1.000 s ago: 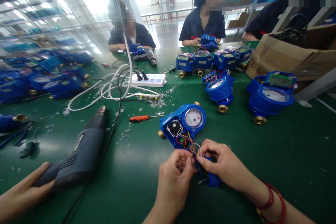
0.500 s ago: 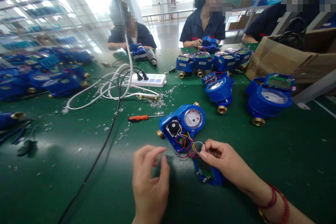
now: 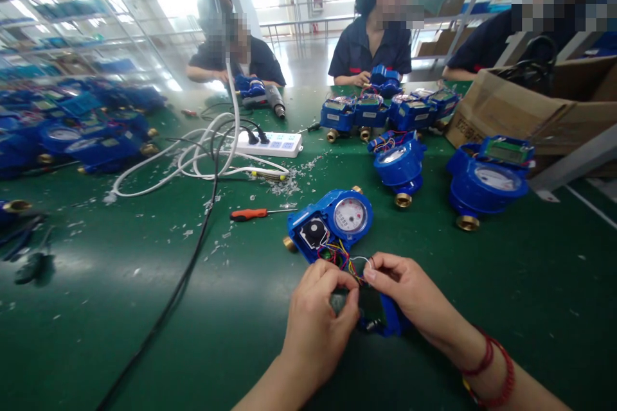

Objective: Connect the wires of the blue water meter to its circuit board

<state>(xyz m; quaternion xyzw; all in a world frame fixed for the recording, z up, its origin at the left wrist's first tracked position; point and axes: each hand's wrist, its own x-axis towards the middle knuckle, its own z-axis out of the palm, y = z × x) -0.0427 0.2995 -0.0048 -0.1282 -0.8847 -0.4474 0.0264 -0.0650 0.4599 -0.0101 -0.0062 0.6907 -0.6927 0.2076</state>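
An opened blue water meter (image 3: pixel 332 225) with a white dial lies on the green table (image 3: pixel 506 282) in front of me, coloured wires (image 3: pixel 340 258) spilling from its open compartment. My right hand (image 3: pixel 409 292) pinches those wires near their end, over a blue cover piece (image 3: pixel 385 320) lying at the table's near side. My left hand (image 3: pixel 315 321) is closed in a pinch on the same wire bundle, just left of the cover piece. Red bands circle my right wrist.
An orange-handled screwdriver (image 3: pixel 250 213) lies left of the meter. A white power strip (image 3: pixel 270 143) with looping cables, more blue meters (image 3: pixel 400 164), a cardboard box (image 3: pixel 525 109) at right. Other people work at the far side. A black cord (image 3: pixel 178 289) crosses the table.
The heat gun and another person's hand at lower left are gone. My left hand let go, drew back open, then returned to pinch the wires.
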